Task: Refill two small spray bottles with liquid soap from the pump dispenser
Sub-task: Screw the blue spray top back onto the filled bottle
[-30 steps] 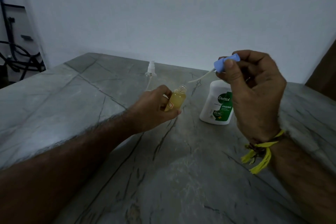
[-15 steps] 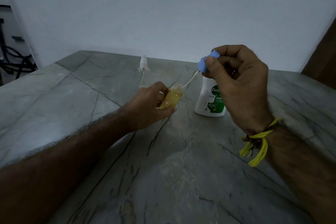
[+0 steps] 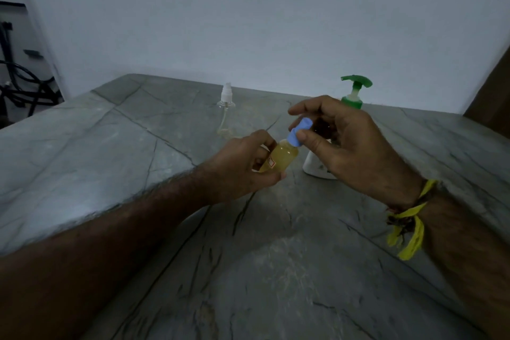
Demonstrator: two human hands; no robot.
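My left hand (image 3: 242,168) grips a small spray bottle (image 3: 364,159) full of yellow liquid, tilted toward the right. Its blue spray cap (image 3: 299,132) sits on the neck, pinched between the thumb and fingers of my right hand (image 3: 350,149). Behind my right hand stands the white pump dispenser (image 3: 313,167) with a green pump head (image 3: 356,84); most of its body is hidden. A second, clear spray bottle (image 3: 225,116) with a white cap stands upright further back on the table.
The grey marble table (image 3: 276,257) runs to a white wall at the back. Dark cables and equipment (image 3: 19,83) sit beyond the table's left edge. A brown panel (image 3: 491,91) shows at the far right. A yellow thread is tied on my right wrist.
My right hand brought the blue cap with its dip tube down from above the dispenser and into the yellow bottle's neck. The view rose, and the green pump head came into sight.
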